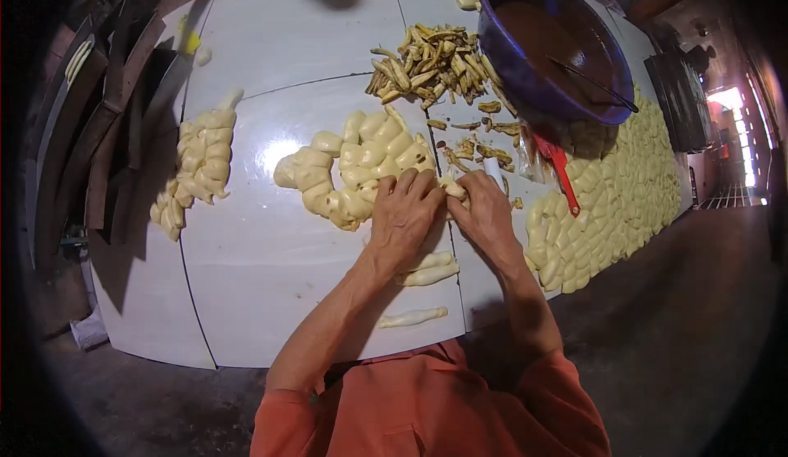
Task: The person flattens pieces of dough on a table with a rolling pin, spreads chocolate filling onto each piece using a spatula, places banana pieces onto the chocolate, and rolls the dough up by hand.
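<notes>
My left hand (404, 215) and my right hand (480, 215) meet near the middle of the white table, both with fingers closed on a small pale dough piece (451, 190). A cluster of plump pale-yellow dough pieces (369, 153) lies just above my left hand. Long pale dough strips (425, 275) lie below the hands. Above my right hand are scattered browned banana-like pieces (469, 147) and a short white cylinder (492, 170).
A pile of banana-like pieces (423, 67) sits beside a blue basin (603, 108) of brown mixture with a dark rod. A red plastic utensil (561, 170) lies below it. A large field of dough (607, 211) covers the right; another batch (205, 149) lies left, near stacked metal troughs (107, 129).
</notes>
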The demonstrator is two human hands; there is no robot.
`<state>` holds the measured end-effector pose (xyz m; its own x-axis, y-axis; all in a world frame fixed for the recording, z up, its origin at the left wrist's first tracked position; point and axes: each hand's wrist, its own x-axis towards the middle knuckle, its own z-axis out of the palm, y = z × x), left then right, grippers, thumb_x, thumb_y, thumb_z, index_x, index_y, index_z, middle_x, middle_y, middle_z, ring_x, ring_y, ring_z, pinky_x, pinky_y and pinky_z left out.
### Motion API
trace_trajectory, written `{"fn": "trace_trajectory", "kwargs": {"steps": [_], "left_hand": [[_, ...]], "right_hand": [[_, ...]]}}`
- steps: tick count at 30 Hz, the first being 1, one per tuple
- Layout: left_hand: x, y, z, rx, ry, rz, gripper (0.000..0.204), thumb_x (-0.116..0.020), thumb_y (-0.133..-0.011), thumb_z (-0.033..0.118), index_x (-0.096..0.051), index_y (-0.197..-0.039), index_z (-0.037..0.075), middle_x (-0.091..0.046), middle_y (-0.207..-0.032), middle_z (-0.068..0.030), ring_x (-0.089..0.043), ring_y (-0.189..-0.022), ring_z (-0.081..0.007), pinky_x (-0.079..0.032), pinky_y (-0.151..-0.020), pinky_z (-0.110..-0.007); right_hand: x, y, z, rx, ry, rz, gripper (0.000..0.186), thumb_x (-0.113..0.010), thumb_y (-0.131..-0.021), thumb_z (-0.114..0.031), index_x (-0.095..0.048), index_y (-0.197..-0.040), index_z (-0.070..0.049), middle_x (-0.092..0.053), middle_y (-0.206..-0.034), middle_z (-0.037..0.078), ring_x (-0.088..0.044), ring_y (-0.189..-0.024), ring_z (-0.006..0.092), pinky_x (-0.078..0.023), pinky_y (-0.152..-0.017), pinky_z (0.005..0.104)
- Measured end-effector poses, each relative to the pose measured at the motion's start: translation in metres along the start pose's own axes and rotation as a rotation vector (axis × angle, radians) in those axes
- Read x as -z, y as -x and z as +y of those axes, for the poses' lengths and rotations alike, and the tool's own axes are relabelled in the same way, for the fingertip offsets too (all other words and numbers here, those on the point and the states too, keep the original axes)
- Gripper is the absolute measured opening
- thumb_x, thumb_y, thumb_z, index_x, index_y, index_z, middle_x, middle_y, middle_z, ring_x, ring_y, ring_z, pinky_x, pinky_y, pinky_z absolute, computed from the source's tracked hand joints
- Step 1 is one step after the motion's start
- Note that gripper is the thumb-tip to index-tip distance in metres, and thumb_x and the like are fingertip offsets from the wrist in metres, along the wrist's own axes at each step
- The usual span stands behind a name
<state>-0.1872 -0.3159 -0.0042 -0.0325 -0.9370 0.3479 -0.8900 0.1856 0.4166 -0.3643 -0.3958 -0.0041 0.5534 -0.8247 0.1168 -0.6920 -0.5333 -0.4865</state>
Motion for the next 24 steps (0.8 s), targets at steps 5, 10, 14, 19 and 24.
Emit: {"fn": "trace_trajectory", "kwargs": {"steps": [5,10,14,19,24], "left_hand": [[-0.011,0.005,-0.005,0.040,0.094,0.061,0.014,-0.075,-0.082,0.019,-0.072,-0.095,0.015,-0.066,-0.120,-0.0024,-0.060,-0.114,-0.0251,-0.042,-0.094,-0.043],[-0.016,0.006,-0.011,0.047,0.069,0.087,0.016,-0.077,-0.082,0.019,-0.073,-0.096,0.016,-0.067,-0.118,-0.0024,-0.060,-0.115,-0.0251,-0.042,-0.094,-0.043],[-0.011,0.004,-0.004,0.088,0.082,0.052,0.025,-0.077,-0.082,0.019,-0.073,-0.107,0.016,-0.065,-0.123,-0.0038,-0.058,-0.119,-0.0259,-0.040,-0.096,-0.044],[0.013,-0.001,0.013,-0.013,0.389,0.022,0.051,-0.077,-0.087,0.026,-0.064,-0.135,0.012,-0.059,-0.141,-0.0147,-0.054,-0.131,-0.0323,-0.037,-0.108,-0.047],[0.007,-0.021,0.030,0.000,0.731,-0.285,0.041,-0.075,-0.088,0.024,-0.070,-0.124,0.005,-0.073,-0.109,-0.0159,-0.068,-0.104,-0.0337,-0.046,-0.101,-0.048]], "right_hand": [[0.015,0.005,0.007,-0.390,-0.500,-0.157,0.018,-0.069,-0.088,-0.012,-0.065,-0.098,0.002,-0.069,-0.089,0.011,-0.066,-0.083,0.0187,-0.053,-0.079,0.0326],[0.047,0.038,0.027,-0.404,-1.067,0.034,0.013,-0.064,-0.086,-0.002,-0.061,-0.099,-0.003,-0.070,-0.095,0.006,-0.066,-0.090,0.0135,-0.052,-0.084,0.0285],[0.066,0.046,0.020,-0.394,-1.249,0.202,0.029,-0.061,-0.083,0.001,-0.058,-0.112,-0.004,-0.069,-0.103,0.009,-0.065,-0.097,0.0149,-0.051,-0.093,0.0303],[0.074,0.045,0.006,-0.327,-1.384,0.185,0.061,-0.060,-0.084,-0.005,-0.052,-0.144,0.003,-0.067,-0.108,0.009,-0.065,-0.104,0.0161,-0.051,-0.098,0.0321],[0.062,0.049,0.024,-0.359,-1.229,0.012,0.044,-0.068,-0.086,-0.006,-0.062,-0.129,0.000,-0.066,-0.123,0.011,-0.065,-0.109,0.0178,-0.050,-0.102,0.0319]]}}
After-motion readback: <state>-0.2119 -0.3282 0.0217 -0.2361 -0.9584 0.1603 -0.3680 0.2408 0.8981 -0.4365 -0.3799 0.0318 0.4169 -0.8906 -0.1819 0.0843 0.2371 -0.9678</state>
